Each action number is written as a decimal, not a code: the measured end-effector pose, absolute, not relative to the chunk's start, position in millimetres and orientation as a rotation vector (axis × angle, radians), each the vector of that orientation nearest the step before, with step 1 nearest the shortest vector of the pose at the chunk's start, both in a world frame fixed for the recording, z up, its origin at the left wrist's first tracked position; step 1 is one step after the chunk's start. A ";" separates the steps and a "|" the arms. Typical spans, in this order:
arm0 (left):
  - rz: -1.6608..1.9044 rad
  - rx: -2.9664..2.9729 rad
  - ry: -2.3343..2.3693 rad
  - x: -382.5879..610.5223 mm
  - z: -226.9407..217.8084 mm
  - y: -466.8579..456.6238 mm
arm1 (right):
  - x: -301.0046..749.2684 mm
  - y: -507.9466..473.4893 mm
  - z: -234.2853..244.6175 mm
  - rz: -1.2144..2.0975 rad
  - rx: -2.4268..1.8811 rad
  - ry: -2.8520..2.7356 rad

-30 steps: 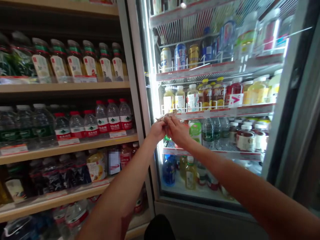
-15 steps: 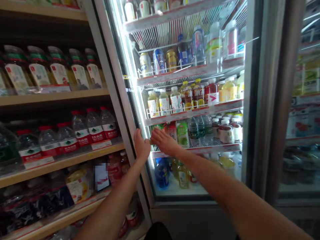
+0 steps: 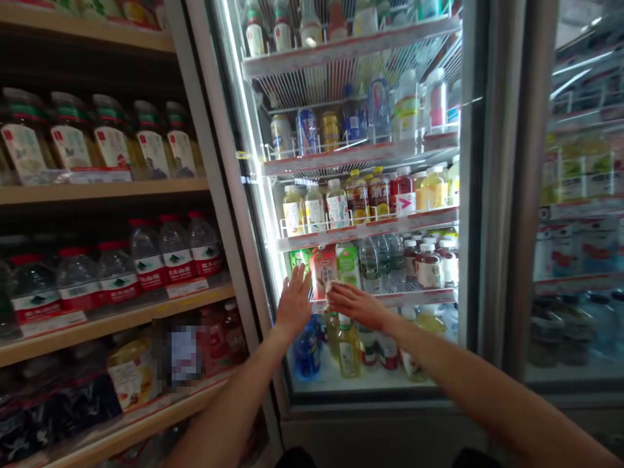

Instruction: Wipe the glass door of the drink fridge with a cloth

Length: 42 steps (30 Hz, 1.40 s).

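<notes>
Facing a fridge [image 3: 380, 429], holding left grip [image 3: 294, 304] just left of right grip [image 3: 358, 304] before its lower shelves [image 3: 414, 298], viewing bottle shelves [image 3: 121, 190] on the left, another fridge [image 3: 585, 389] on the right.

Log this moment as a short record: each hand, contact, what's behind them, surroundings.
Left hand: open, fingers pointing up
Right hand: fingers pointing left; whether it holds anything is unclear
Contact with cooler: cannot tell
Behind hands: red pack, green pack
Cooler light: on
Left side: red-capped bottles on wooden shelf
</notes>
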<state>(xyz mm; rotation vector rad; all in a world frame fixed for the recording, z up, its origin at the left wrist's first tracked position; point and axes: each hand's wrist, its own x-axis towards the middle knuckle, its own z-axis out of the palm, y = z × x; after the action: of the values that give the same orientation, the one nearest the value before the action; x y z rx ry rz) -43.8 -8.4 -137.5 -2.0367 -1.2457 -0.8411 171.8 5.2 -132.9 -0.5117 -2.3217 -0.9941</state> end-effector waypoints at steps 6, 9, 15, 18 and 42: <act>-0.871 -1.984 -1.239 -16.2 -137.5 -4.9 | 200.0 13.9 -87.4 -0.992 -0.953 -1.795; -0.822 -2.023 -1.216 -4.1 -138.3 -8.2 | 214.0 6.9 -114.3 -0.990 -0.900 -1.932; -0.812 -2.047 -1.270 20.6 -149.4 -12.8 | 244.4 -2.6 -119.7 -1.025 -0.942 -1.995; -0.877 -2.033 -1.331 31.1 -154.0 -14.0 | 254.4 -0.2 -100.4 -0.965 -1.095 -1.747; -0.833 -2.024 -1.396 42.7 -163.8 -16.5 | 358.0 -14.7 -146.0 -0.957 -1.428 -1.266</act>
<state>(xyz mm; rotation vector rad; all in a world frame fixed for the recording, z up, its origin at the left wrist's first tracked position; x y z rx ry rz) 42.7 -16.5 -163.8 -2.0241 -1.3958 -0.8331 358.0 -14.7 -146.0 -1.4279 -1.2658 -0.9571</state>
